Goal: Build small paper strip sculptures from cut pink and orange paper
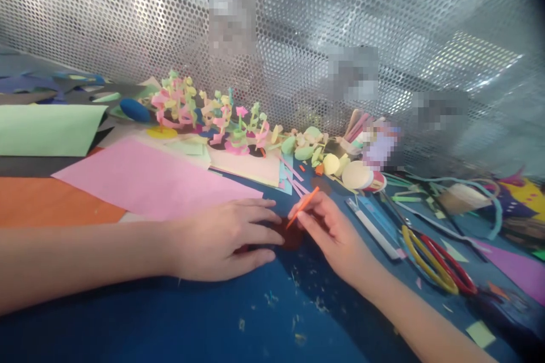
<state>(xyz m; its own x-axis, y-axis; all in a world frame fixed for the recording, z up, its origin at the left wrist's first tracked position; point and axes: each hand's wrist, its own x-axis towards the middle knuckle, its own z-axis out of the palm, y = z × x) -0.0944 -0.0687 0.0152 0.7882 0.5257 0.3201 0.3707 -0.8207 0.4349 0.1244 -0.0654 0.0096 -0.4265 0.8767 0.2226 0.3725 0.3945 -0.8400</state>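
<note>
My right hand point(327, 227) pinches a thin orange stick point(303, 207) between thumb and fingers, held like a pen. Its lower tip points down at a small dark brown paper piece point(293, 238) on the blue table. My left hand point(230, 235) lies palm down with fingers stretched, the fingertips at the brown piece's left edge. Part of that piece is hidden by the fingers. Under and behind my left hand spreads a large pink paper sheet point(140, 178). I cannot make out whether the stick's tip touches the brown piece.
Curled paper flowers point(221, 119) stand along the back before a perforated metal screen point(170, 17). To the right lie scissors point(430, 264), a white cutter point(374, 229) and a paper cup point(361, 176). Orange point(51, 198) and green sheets point(46, 130) are at left. Scraps point(298, 289) dot the blue table point(191, 323).
</note>
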